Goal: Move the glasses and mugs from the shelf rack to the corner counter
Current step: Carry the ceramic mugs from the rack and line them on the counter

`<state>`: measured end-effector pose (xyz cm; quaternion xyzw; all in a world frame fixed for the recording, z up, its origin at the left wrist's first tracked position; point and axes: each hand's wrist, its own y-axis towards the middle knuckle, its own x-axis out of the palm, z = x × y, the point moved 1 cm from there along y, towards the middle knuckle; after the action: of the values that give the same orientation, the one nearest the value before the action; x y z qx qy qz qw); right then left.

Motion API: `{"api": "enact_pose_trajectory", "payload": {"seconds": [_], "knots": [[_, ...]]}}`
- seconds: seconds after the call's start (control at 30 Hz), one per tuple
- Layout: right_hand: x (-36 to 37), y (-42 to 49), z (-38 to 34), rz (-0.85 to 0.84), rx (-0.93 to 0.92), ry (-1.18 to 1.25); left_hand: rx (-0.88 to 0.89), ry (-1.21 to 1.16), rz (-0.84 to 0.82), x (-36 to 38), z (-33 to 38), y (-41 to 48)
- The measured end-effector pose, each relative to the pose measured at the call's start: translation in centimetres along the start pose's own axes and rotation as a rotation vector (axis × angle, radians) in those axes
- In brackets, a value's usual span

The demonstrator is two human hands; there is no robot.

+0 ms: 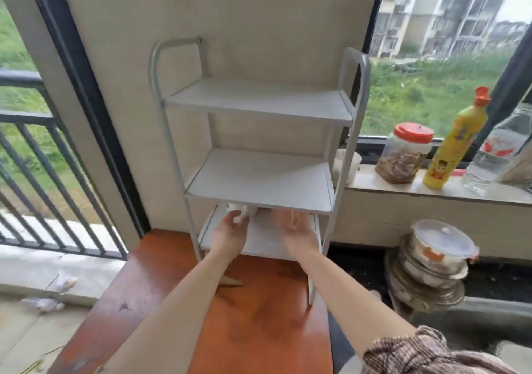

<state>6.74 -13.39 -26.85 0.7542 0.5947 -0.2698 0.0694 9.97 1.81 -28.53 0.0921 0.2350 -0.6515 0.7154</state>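
Observation:
A grey three-tier shelf rack [259, 192] stands on a red-brown surface against the wall. Its top and middle tiers are bare. On the bottom tier, partly hidden under the middle tier, stands a white mug [236, 208]. My left hand [231, 231] reaches in and curls its thumb and fingers round the mug's lower part. Beside it is a clear glass [291, 218], blurred. My right hand [296, 236] wraps round the glass from the right. Both arms stretch forward from the bottom of the view.
On the window ledge [431, 192] to the right stand a red-lidded jar [404, 154], a yellow bottle [454, 143] and a clear bottle [498, 149]. A stack of lidded bowls [431, 261] sits below. A railing [43, 186] is at the left.

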Motion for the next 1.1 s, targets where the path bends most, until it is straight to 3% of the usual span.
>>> {"api": "enact_pose_trajectory", "payload": {"seconds": [0.23,0.4,0.7,1.1], "knots": [[0.8,2.4,-0.5,0.088,0.120,0.321,-0.062,-0.271,-0.189,0.7,0.0,3.9],[0.7,3.0,-0.3,0.112,0.156,0.418,-0.117,-0.456,-0.245,1.2,-0.1,4.9],[1.4,-0.2,0.9,0.118,0.190,0.457,-0.045,-0.461,-0.103,-0.5,-2.0,1.2],[-4.4,-11.6,6.6,0.000,0.077,0.423,-0.019,-0.461,0.081,0.5,-3.4,-14.2]]}}
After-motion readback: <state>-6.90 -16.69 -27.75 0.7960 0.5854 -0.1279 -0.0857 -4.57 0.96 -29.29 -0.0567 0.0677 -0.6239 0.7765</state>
